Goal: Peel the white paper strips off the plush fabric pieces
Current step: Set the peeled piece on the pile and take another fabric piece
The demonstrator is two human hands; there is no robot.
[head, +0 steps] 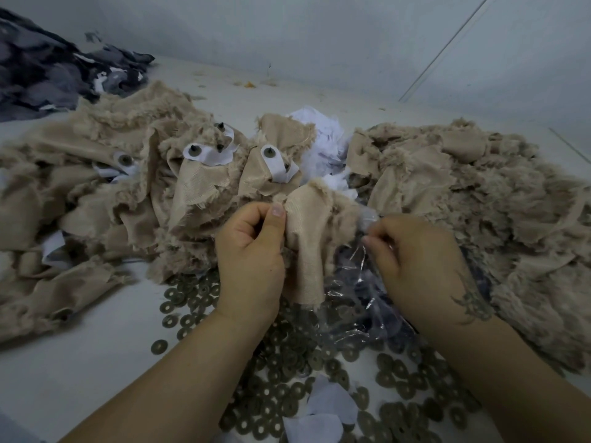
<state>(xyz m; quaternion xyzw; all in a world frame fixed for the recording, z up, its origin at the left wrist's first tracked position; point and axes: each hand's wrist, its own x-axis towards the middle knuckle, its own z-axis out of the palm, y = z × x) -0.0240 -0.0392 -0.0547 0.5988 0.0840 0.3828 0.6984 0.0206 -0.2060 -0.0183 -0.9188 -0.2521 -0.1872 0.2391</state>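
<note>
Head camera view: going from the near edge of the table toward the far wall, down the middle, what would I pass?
White paper scraps → loose metal washers → the two hands, left hand and right hand, on a beige fabric piece → beige pieces with white strips → crumpled white paper pile.
</note>
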